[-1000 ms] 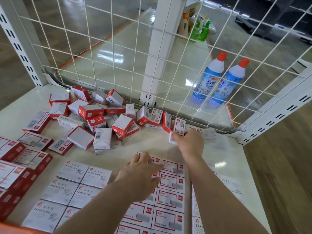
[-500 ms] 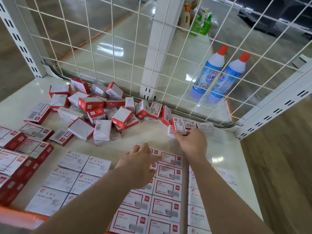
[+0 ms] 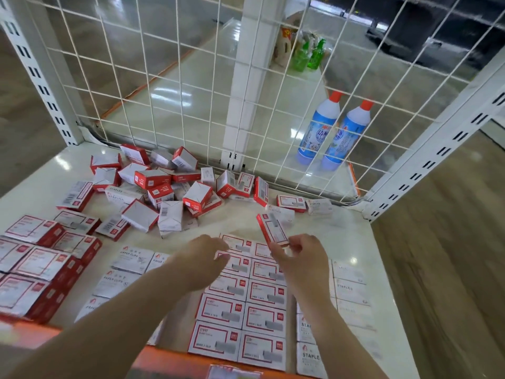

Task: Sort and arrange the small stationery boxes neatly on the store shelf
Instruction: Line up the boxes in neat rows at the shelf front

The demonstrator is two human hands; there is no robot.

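Observation:
My right hand (image 3: 300, 258) pinches a small red-and-white box (image 3: 272, 228) and holds it tilted above the far end of two neat columns of red-bordered boxes (image 3: 243, 305). Over the top-left box of those columns, my left hand (image 3: 200, 259) rests with its fingers curled down. A loose heap of small red and white boxes (image 3: 164, 187) lies against the wire back. Flat white paper-clip boxes (image 3: 125, 272) lie left of the columns, and white staples boxes (image 3: 349, 291) right of them. Larger red boxes (image 3: 41, 258) are stacked at far left.
The white shelf (image 3: 355, 236) ends in an orange front edge (image 3: 169, 359). A white wire grid (image 3: 164, 77) closes the back, with slotted uprights at both sides. Behind the grid stand two blue bottles (image 3: 333, 132). Two loose boxes (image 3: 303, 205) lie near the right back corner.
My right hand has lifted one small box from the row near the grid and drawn it back toward the columns. The left hand stays on the top-left box.

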